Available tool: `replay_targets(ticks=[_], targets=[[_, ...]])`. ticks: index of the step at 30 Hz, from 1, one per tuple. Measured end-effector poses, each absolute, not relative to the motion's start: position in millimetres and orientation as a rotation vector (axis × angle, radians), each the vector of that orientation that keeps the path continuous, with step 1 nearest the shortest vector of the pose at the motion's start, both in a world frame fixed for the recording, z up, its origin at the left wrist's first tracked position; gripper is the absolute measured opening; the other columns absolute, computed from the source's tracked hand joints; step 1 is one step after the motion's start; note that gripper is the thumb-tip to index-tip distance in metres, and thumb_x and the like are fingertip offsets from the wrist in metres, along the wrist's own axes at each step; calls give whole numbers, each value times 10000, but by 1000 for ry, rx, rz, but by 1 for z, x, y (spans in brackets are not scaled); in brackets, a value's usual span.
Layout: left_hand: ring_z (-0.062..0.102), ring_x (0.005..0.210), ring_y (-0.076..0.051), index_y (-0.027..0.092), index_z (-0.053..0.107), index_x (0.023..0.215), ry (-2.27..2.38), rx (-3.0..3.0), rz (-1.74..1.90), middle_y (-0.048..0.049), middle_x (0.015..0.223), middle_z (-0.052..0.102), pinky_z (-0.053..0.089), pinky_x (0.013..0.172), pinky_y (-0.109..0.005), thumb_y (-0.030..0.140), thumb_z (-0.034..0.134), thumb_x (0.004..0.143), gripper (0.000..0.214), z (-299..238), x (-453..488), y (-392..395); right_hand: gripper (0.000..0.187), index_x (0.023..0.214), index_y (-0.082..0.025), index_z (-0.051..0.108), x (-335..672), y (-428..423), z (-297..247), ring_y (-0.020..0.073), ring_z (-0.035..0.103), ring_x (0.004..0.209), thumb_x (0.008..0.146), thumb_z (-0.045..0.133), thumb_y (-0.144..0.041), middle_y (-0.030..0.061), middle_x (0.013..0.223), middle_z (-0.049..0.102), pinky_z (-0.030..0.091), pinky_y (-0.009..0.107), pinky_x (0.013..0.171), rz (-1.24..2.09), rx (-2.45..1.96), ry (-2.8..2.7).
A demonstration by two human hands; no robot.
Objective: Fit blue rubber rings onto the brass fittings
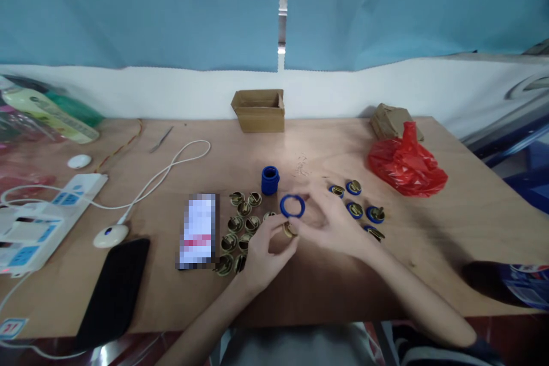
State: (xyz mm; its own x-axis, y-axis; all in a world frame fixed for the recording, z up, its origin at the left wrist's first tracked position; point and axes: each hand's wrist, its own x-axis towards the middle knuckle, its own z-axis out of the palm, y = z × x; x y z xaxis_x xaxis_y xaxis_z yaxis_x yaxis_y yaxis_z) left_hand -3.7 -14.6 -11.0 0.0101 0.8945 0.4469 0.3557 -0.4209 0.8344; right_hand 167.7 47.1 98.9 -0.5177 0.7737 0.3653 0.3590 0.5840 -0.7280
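Over the front middle of the table, my two hands come together. My left hand (266, 254) pinches a small round brass-coloured fitting (290, 231) between thumb and fingers, partly hidden by the fingertips. Just above it, a blue ring (281, 206) is held by the fingers of my right hand (332, 222). To the left lie several bare brass-coloured fittings (235, 224), some behind my left hand. Several fittings with blue rings (355, 210) lie to the right of my right hand. A stack of blue rings (270, 182) stands behind my hands.
On the left are a lit phone (198, 231), a dark phone (115, 291), a white cable (165, 171) and a power strip (47, 226). Farther back stands an open cardboard box (261, 120). A red plastic bag (405, 166) and a dark bottle (506, 283) are right.
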Motion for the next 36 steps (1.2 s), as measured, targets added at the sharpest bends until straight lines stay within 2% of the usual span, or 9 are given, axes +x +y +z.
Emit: replay_targets(ticks=[5, 10, 15, 19, 23, 28, 31, 36], targets=[[749, 995, -202, 223, 610, 1216, 1259, 1719, 1399, -51, 1103, 744, 627, 907, -327, 103, 732, 785, 464, -9, -4, -16, 351, 1168, -246, 557, 173, 16, 72, 241, 622, 1088, 847, 642, -133, 65, 1148, 643, 515, 411, 951, 868, -932, -2069], [735, 1080, -213, 227, 584, 1258, 1113, 1602, 1528, -79, 1204, 718, 622, 947, -333, 106, 745, 804, 497, -8, 1, -15, 381, 1221, -257, 551, 181, 13, 53, 226, 625, 1097, 870, 664, -162, 64, 1183, 632, 519, 389, 949, 798, -1002, -1928], [728, 1100, -217, 235, 586, 1249, 1038, 1455, 1515, -80, 1208, 714, 629, 934, -327, 114, 750, 817, 477, -9, 4, -17, 349, 1225, -270, 566, 183, 16, 45, 215, 633, 1080, 900, 670, -196, 53, 1181, 640, 530, 378, 937, 980, -943, -1951], [654, 1243, -261, 263, 538, 1281, 977, 1209, 1437, -115, 1417, 603, 608, 974, -360, 138, 753, 836, 510, -3, 3, -16, 346, 1219, -280, 567, 177, 15, 34, 197, 652, 1040, 903, 691, -217, 57, 1209, 622, 575, 336, 860, 1125, -951, -1804], [571, 1342, -288, 259, 509, 1284, 912, 1063, 1323, -139, 1525, 501, 544, 1065, -401, 183, 718, 880, 461, 6, -1, -10, 344, 1197, -280, 591, 174, 13, 23, 195, 654, 1065, 884, 715, -206, 63, 1223, 584, 585, 329, 884, 1179, -933, -1668], [532, 1379, -290, 231, 501, 1320, 855, 1009, 1211, -156, 1462, 575, 431, 1170, -466, 268, 651, 941, 409, 12, -8, -7, 354, 1182, -287, 621, 174, 12, 23, 210, 645, 1059, 858, 731, -195, 68, 1194, 571, 600, 323, 824, 997, -985, -1723], [573, 1341, -280, 226, 510, 1314, 866, 969, 1205, -148, 1390, 639, 443, 1160, -462, 269, 672, 926, 422, 11, -8, -7, 353, 1188, -293, 621, 173, 12, 27, 221, 628, 1093, 868, 703, -168, 73, 1191, 572, 598, 334, 838, 945, -975, -1768], [608, 1304, -261, 230, 536, 1267, 848, 925, 1216, -128, 1321, 691, 480, 1129, -411, 237, 715, 891, 417, 9, -5, -5, 332, 1157, -291, 647, 176, 15, 29, 226, 593, 1165, 866, 698, -140, 73, 1209, 559, 569, 353, 906, 1114, -933, -1729]])
